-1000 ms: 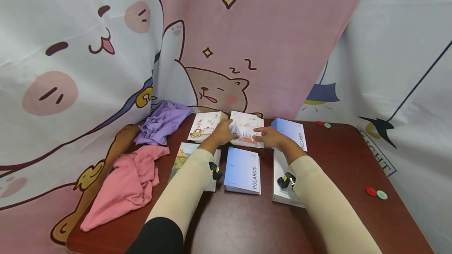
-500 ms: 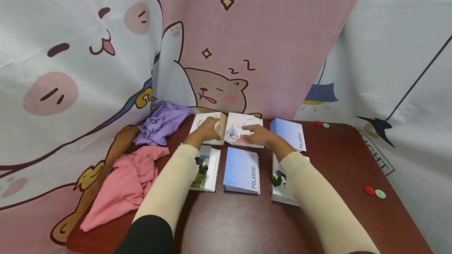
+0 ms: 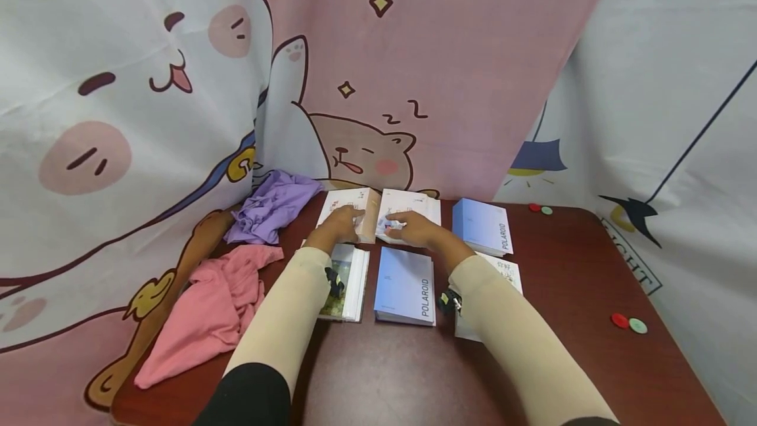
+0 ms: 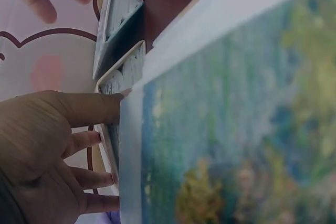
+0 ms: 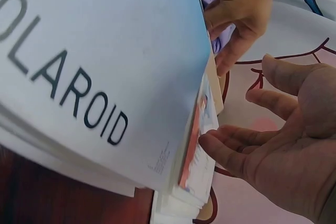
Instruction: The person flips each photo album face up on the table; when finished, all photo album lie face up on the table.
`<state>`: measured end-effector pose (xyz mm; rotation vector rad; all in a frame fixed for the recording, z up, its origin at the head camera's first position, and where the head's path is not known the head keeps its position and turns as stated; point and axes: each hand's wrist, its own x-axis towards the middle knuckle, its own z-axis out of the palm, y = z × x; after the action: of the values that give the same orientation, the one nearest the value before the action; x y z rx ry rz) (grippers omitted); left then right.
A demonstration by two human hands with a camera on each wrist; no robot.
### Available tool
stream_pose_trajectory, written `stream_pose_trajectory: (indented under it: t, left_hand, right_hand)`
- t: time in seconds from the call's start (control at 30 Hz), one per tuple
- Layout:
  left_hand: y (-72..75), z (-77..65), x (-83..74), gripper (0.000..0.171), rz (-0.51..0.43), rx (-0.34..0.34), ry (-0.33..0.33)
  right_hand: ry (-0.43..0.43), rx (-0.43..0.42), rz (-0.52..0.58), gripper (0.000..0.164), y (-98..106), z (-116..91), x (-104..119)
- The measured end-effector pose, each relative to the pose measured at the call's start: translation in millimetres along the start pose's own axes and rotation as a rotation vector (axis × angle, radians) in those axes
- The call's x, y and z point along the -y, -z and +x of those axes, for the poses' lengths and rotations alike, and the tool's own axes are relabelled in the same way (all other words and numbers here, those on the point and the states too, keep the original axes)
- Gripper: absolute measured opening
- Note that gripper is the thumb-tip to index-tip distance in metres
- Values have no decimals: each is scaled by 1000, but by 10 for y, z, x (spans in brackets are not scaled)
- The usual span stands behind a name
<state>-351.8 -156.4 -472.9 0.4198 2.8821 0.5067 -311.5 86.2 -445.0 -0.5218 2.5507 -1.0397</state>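
Note:
Over the back-left photo album (image 3: 336, 201), its pale cover printed with small drawings, lies my left hand (image 3: 341, 223). In the left wrist view its rather straight fingers (image 4: 86, 178) touch the cover and the thumb lies near the album's edge. My right hand (image 3: 421, 229) is at the white album with a tent picture (image 3: 408, 201) in the back middle. Its loosely bent fingers (image 5: 231, 148) are at that cover in the right wrist view; firm contact is hard to tell. Neither hand grips an album.
Nearer me lie a landscape-cover album (image 3: 337, 301), a blue POLAROID album (image 3: 405, 286) and a white album (image 3: 503, 268) partly under my right sleeve. Another blue album (image 3: 481, 225) is back right. Purple cloth (image 3: 275, 206), pink cloth (image 3: 215, 301) and red and green discs (image 3: 628, 323) flank them.
My left hand has moved left from the gap between the back albums onto the back-left one. My right hand has shifted left across the tent album, which has slid slightly left.

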Motion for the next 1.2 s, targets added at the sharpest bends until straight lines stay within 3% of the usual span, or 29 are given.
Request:
stream_pose_trajectory:
  t: [0.23, 0.53, 0.87, 1.07, 1.2]
  left_hand:
    - [42, -30, 46, 78, -36, 2, -21]
    - [116, -112, 240, 69, -45, -47, -130]
    - [152, -179, 356, 69, -281, -98, -151]
    - [191, -215, 346, 72, -486, -156, -198]
    - [170, -211, 356, 74, -671, -174, -214]
  right_hand:
    - [14, -1, 65, 58, -89, 52, 86]
    - [4, 29, 97, 61, -225, 116, 170]
    - [2, 100, 317, 90, -305, 157, 229]
    - [64, 22, 441, 85, -282, 141, 293]
    - [129, -17, 536, 80, -259, 138, 338]
